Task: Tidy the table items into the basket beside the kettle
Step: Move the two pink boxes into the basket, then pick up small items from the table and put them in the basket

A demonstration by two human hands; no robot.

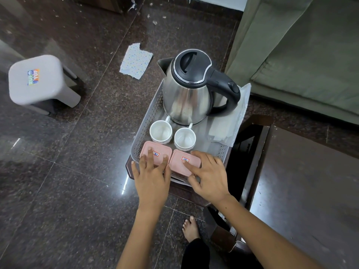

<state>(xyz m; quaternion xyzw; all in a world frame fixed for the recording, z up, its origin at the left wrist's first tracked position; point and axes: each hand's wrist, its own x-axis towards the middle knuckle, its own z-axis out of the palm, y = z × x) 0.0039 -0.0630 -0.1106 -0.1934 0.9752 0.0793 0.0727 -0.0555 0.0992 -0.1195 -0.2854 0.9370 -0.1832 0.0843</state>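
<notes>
Two pink boxes (156,155) (184,162) in basket (147,121), lower centre, near cups (161,132). Left hand (152,172), right hand (208,175) spread flat on lids, gripping nothing. Boxes look light, stiff, smooth; hold by sides.

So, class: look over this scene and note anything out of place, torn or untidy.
A torn piece of dotted blue-and-white paper lies on the dark polished floor left of the steel kettle, with small white scraps scattered farther back. Inside the grey perforated basket, everything looks orderly.

Glossy steel kettle (186,94); perforated plastic basket (147,121).
</notes>
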